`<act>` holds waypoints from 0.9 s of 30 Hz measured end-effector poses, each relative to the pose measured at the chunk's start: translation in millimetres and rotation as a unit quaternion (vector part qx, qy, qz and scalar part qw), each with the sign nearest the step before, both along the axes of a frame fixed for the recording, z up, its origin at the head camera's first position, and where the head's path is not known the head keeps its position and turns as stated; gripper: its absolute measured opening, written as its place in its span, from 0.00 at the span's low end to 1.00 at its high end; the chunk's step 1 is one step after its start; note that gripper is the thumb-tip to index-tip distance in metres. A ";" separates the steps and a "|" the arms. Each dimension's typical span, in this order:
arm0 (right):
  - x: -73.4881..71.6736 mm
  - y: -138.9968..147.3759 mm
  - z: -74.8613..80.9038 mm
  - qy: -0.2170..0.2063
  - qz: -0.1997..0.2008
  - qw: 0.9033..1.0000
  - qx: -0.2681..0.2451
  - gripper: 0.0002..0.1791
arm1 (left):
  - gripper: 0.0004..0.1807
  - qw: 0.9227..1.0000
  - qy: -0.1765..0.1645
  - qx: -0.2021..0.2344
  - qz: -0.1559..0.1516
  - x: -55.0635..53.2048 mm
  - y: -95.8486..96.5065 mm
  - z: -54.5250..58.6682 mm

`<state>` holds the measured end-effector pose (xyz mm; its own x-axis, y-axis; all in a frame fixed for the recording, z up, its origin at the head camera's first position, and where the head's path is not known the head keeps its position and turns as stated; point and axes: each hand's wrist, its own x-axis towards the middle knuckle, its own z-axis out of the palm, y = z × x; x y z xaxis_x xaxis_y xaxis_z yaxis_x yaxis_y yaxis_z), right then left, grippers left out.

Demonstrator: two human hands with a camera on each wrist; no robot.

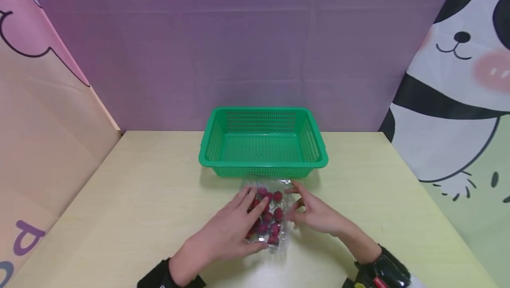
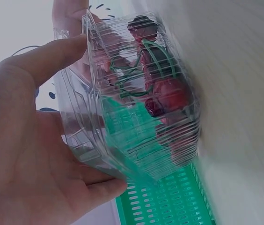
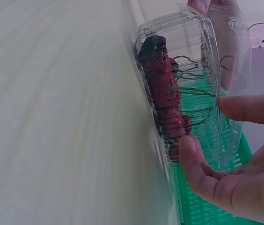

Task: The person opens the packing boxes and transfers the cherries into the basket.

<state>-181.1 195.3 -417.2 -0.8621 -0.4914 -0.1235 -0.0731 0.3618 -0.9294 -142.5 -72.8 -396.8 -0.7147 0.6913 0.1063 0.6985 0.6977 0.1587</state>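
A clear plastic clamshell box (image 1: 284, 235) of red cherries (image 2: 170, 93) sits on the table in front of the basket. Thin green stems (image 3: 193, 90) show through its ribbed wall. My left hand (image 1: 235, 221) lies across the lid with its fingers spread and straight, its thumb toward the near edge. On the right side, my right hand (image 1: 314, 210) has bent fingers at the box's edge. In the right wrist view, one fingertip (image 3: 189, 146) touches the side wall and another digit lies right at the rim (image 3: 212, 51).
A green slotted basket (image 1: 263, 164) stands just behind the box, with nothing inside it. The pale wooden table (image 1: 131, 199) stretches to both sides. Behind it hangs a purple cloth (image 1: 255, 49), and a panda-printed sheet (image 1: 450, 146) is on the right.
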 end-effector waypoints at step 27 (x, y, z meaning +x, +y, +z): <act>-1.9 -0.3 -2.6 -0.023 -0.038 0.996 -0.083 0.43 | 0.50 1.000 -0.022 0.005 -0.003 3.2 0.5 2.1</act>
<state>-183.0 195.0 -419.7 -0.8928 -0.4420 -0.0871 -0.0067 0.2064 -0.9784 -139.3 -72.3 -394.7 -0.7148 0.6947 0.0807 0.6947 0.6920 0.1961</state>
